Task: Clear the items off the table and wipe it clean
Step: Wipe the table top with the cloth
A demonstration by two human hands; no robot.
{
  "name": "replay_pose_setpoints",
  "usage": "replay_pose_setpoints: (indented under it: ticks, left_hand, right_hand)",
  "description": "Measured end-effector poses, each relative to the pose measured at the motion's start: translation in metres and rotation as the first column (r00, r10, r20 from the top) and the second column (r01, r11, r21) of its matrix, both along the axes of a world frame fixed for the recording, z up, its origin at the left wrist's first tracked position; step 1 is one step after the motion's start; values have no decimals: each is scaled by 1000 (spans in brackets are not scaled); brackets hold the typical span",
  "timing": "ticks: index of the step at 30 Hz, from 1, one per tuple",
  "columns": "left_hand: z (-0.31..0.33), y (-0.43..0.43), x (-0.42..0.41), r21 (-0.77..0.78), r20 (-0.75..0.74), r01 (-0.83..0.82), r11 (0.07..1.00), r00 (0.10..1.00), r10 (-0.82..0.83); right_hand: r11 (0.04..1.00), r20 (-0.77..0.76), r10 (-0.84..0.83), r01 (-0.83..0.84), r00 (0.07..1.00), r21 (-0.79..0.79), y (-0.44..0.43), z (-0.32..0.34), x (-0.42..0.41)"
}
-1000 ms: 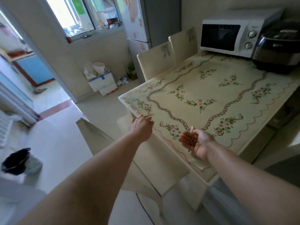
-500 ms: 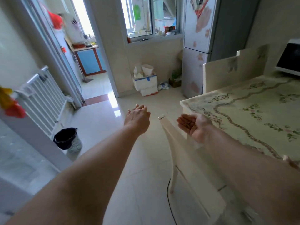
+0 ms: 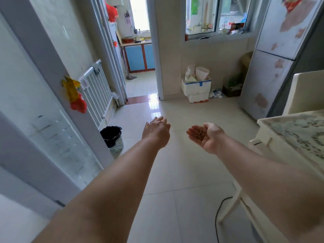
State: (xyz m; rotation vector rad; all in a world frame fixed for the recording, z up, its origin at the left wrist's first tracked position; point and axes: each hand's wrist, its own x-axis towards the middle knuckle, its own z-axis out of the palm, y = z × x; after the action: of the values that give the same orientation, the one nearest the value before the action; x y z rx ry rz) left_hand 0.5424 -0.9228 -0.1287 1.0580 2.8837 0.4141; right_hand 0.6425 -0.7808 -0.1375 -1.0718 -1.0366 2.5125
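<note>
Crumbs [image 3: 199, 133] rest in the right grip [image 3: 208, 137], spread palm-up, likely so none spill before the bin [image 3: 112, 137]; the left grip [image 3: 157, 130] hangs loose, empty.

- Floor [image 3: 175, 163]: pale glossy tiles, runs thru doorway ahead of me.
- Bin [image 3: 112, 137] w/ black liner stands on floor, my left, near the wall.
- 2 white boxes [image 3: 196, 90] stacked under window; small crate [image 3: 231, 91] beside them, then fridge [image 3: 263, 81].
- Black cable [image 3: 216, 221] lies on tiles, my right.
- Table [image 3: 298, 134]: corner only in view, floral top.
</note>
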Motion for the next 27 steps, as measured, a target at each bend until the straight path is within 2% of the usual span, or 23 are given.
replay_pose_setpoints:
  ticks: [5, 8, 14, 20, 23, 27]
  left_hand:
    - [-13, -16, -46, 3, 115, -96, 995, 989, 95]
    - [-22, -14, -82, -12, 121, -114, 993, 986, 115]
    - [-33, 18, -182, -47, 139, -168, 985, 975, 173]
    - [-35, 49, -275, -4, 237, -225, 974, 946, 219]
    - [-39, 51, -323, 39, 334, -390, 920, 873, 356]
    - [-59, 43, -384, -9, 394, -542, 841, 771, 501]
  right_hand:
    - [997, 16, 82, -82, 997, -9, -14, -16, -65]
    - [993, 16, 119, -118, 993, -16, -10, -27, -108]
    - [983, 17, 166, -164, 986, -81, 22, -45, -220]
    - [958, 17, 259, -255, 966, -131, 55, -50, -325]
    - [948, 19, 288, -282, 957, -143, 66, -48, -371]
    - [930, 38, 339, -328, 940, -168, 73, -60, -426]
